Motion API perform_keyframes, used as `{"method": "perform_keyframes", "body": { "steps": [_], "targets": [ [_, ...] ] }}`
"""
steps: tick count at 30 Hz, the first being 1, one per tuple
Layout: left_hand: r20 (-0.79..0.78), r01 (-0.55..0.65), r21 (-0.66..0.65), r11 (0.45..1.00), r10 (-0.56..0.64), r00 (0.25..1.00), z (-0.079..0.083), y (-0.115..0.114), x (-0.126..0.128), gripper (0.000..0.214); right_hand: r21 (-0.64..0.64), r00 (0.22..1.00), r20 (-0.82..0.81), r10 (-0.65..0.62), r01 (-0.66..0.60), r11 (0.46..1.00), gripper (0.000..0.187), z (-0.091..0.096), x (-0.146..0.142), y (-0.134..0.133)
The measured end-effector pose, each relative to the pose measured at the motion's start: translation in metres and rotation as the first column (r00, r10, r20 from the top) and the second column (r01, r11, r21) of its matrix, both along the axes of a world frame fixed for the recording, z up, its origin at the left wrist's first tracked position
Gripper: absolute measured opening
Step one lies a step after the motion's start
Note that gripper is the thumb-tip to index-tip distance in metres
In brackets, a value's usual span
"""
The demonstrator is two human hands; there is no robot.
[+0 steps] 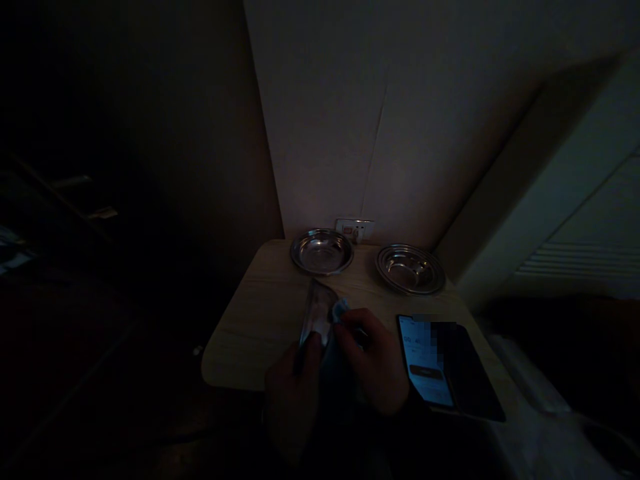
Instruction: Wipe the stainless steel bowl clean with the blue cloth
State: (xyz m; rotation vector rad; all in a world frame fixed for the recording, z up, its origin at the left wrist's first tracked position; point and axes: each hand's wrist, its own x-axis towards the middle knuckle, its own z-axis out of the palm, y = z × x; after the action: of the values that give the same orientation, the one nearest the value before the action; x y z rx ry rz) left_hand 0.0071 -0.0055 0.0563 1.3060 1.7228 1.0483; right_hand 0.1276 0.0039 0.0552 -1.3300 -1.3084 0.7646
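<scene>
The room is very dark. My left hand (pixel 293 387) grips a shiny steel plate (pixel 317 312), held on edge above the near part of a small wooden table (pixel 250 327). My right hand (pixel 373 363) is closed on a pale cloth (pixel 340 311) that presses against the plate's face. Both hands sit close together at the table's front edge.
Two steel bowls, one on the left (pixel 321 251) and one on the right (pixel 411 268), rest at the back of the table by a wall socket (pixel 355 230). A lit phone (pixel 430 367) lies on the right. A white wall stands behind; darkness fills the left.
</scene>
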Motion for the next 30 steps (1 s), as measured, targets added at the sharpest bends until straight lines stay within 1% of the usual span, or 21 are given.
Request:
{"method": "perform_keyframes", "body": {
  "steps": [3, 8, 13, 18, 21, 25, 28, 30],
  "targets": [
    [-0.006, 0.010, 0.012, 1.000, -0.010, 1.000, -0.0019, -0.0001, 0.0007, 0.045, -0.056, 0.997, -0.072, -0.016, 0.012, 0.998, 0.014, -0.0028, -0.0002, -0.0011],
    [0.018, 0.013, 0.009, 1.000, -0.013, 1.000, -0.0047, -0.0011, 0.0004, 0.046, -0.005, 0.998, -0.034, -0.043, 0.043, 0.999, 0.012, 0.0012, -0.0052, -0.0030],
    [0.001, -0.034, -0.008, 0.999, 0.034, 0.999, -0.0018, -0.0010, 0.0012, 0.047, -0.051, 0.997, -0.055, -0.046, 0.043, 0.998, 0.015, -0.0004, -0.0065, -0.0015],
    [0.008, -0.048, -0.031, 0.998, 0.048, 0.999, 0.0007, -0.0002, 0.0005, 0.047, -0.038, 0.995, -0.099, -0.034, 0.030, 0.999, 0.017, -0.0028, -0.0083, -0.0016],
    [0.017, -0.050, -0.003, 0.999, 0.050, 0.999, 0.0005, 0.0006, 0.0005, 0.048, -0.058, 0.995, -0.101, -0.028, 0.022, 0.998, 0.016, -0.0009, -0.0081, 0.0012],
    [0.003, -0.051, -0.012, 0.999, 0.051, 0.999, -0.0017, -0.0008, 0.0018, 0.046, -0.058, 0.992, -0.120, -0.034, 0.027, 0.998, 0.017, 0.0006, -0.0074, 0.0036],
    [0.029, -0.062, 0.022, 0.998, 0.062, 0.998, -0.0041, -0.0023, 0.0021, 0.047, -0.048, 0.991, -0.130, -0.014, 0.008, 0.999, 0.016, -0.0005, -0.0072, 0.0033],
    [0.043, -0.044, 0.040, 0.998, 0.043, 0.998, -0.0051, -0.0023, 0.0017, 0.047, -0.051, 0.988, -0.155, 0.006, -0.015, 0.999, 0.016, -0.0014, -0.0069, 0.0033]
  ]
}}
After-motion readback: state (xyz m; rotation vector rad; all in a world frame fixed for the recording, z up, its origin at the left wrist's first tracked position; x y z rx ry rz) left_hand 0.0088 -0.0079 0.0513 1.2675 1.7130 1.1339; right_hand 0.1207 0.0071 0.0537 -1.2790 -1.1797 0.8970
